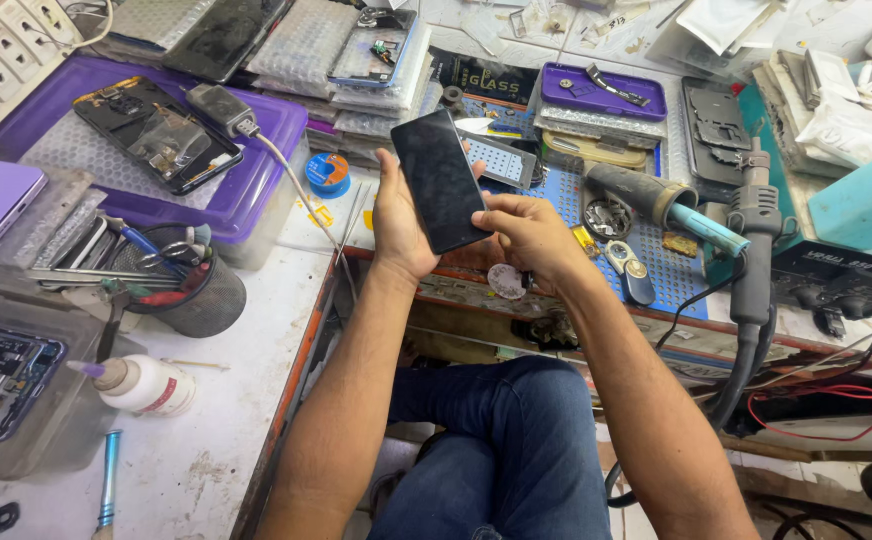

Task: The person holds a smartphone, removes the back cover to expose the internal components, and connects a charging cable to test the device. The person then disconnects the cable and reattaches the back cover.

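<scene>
Above the bench edge, L hand (399,222) & R hand (528,232) both grip black phone (440,180).

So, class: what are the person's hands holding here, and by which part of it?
A dark smartphone, screen up. The left hand grips its left long edge; the right hand pinches its lower right corner with the fingers.

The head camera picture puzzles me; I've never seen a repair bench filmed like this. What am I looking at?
The camera sits on a person's head and looks down at their own arms and jeans. The left hand holds a dark phone upright; the right hand touches its lower edge. Around them lies a crowded bench: a purple tray with an opened phone, a cup of tools, a glue bottle and a hot air gun.
</scene>
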